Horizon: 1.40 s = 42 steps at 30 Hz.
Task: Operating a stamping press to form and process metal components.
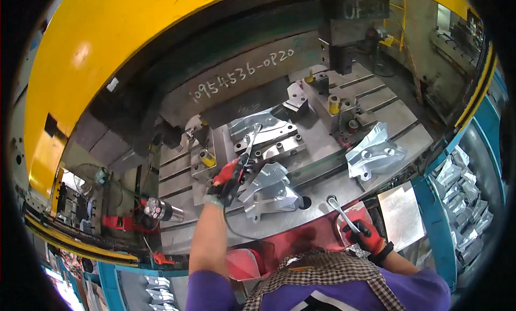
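Observation:
My left hand (228, 179), in a red and black glove, reaches over the press bed and is closed around a metal rod with a round end (250, 144). The round end rests at or just above a silver stamped sheet-metal part (274, 129) on the lower die. My right hand (366, 237), gloved alike, is near my body at the bed's front edge. It grips a second metal rod with a round end (342, 213), pointing up and left. A stamped part (271, 195) lies right of my left hand, and another (374, 154) sits farther right on the bed.
A yellow press frame (80, 58) arches over the left and top. Yellow-topped posts (207, 158) flank the die. A steel cylinder (164, 210) stands at the bed's left front. At right are a flat metal plate (402, 217) and a blue-framed bin (444, 230) with several silver parts.

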Tool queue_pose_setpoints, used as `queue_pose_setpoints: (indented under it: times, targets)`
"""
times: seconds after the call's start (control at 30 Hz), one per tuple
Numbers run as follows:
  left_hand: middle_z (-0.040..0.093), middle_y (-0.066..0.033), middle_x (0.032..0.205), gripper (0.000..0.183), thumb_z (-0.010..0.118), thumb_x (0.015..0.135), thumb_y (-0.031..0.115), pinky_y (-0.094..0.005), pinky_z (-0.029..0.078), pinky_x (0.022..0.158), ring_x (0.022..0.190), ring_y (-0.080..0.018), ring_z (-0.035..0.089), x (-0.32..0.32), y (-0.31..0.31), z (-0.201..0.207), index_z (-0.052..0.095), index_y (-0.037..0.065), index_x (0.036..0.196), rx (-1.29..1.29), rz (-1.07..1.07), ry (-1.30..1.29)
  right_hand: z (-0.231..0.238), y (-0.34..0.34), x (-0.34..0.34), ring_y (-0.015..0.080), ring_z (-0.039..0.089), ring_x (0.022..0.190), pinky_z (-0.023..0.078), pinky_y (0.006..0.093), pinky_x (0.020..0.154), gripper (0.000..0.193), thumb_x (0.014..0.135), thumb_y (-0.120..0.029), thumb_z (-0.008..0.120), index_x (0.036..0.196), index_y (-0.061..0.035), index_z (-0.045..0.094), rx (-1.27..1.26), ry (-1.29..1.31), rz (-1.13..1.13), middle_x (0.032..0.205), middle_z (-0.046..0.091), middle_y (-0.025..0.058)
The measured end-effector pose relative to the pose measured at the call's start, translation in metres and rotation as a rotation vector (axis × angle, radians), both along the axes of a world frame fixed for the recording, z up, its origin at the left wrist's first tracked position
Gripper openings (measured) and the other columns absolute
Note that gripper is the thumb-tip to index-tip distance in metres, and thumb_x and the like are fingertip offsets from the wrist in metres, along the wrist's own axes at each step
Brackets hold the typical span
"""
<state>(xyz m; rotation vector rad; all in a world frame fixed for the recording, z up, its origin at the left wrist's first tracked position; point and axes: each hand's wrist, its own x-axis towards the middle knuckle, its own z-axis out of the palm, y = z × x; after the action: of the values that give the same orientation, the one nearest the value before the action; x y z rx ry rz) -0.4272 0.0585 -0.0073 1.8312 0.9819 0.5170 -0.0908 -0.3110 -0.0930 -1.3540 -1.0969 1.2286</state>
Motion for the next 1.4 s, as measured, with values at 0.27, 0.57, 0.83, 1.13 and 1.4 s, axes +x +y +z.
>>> queue_pose_setpoints:
  times: [0.27,0.57,0.83,1.13,1.4]
  targets:
    - [0.052,-0.0011,0.073,0.044,0.04,0.093,0.044,-0.029,0.039,0.058,0.063,-0.0126,0.042,0.027,0.019,-0.019,0.057,0.007,0.109,0.005,0.084,-0.02,0.008,0.002,-0.001,0.0168,0.063,0.075,0.049,0.0295,0.067,0.028,0.088,-0.027,0.047,0.106,-0.0102,0.06,0.001,0.028,-0.013,0.086,0.063,0.0064]
    - [0.059,-0.001,0.084,0.036,0.047,0.093,0.028,-0.0181,0.037,0.053,0.065,-0.0058,0.049,-0.042,-0.137,-0.016,0.052,0.004,0.119,-0.611,0.07,-0.455,-0.002,-0.001,0.003,0.0139,0.06,0.074,0.047,0.0284,0.067,0.058,0.086,-0.058,0.041,0.105,-0.007,0.06,0.058,-0.088,-0.004,0.086,0.061,0.0042]
    - [0.055,0.0011,0.077,0.03,0.053,0.09,0.025,-0.0212,0.038,0.05,0.059,-0.0074,0.046,-0.059,-0.239,-0.009,0.054,0.006,0.113,-0.372,0.131,-0.154,0.006,0.002,-0.002,0.0084,0.052,0.066,0.042,0.0236,0.06,0.056,0.088,-0.056,0.046,0.108,-0.0056,0.058,0.039,0.106,0.029,0.08,0.057,-0.0006]
    - [0.06,-0.0018,0.084,0.029,0.053,0.09,0.019,-0.0233,0.046,0.057,0.069,-0.0107,0.057,-0.093,-0.267,-0.077,0.053,0.005,0.115,0.37,0.017,0.046,-0.013,-0.008,0.096,0.0113,0.052,0.058,0.042,0.0275,0.053,0.03,0.094,-0.036,0.047,0.104,-0.0071,0.051,-0.133,0.28,-0.478,0.071,0.054,0.0007]
    - [0.063,-0.0077,0.088,0.03,0.05,0.091,0.015,-0.0285,0.049,0.062,0.075,-0.0175,0.061,-0.113,-0.262,-0.103,0.052,0.001,0.118,-0.871,0.084,-0.497,0.008,-0.008,0.109,0.0106,0.046,0.049,0.036,0.0249,0.043,0.037,0.091,-0.048,0.048,0.089,-0.0111,0.049,-0.161,0.33,-0.448,0.059,0.046,-0.0013]
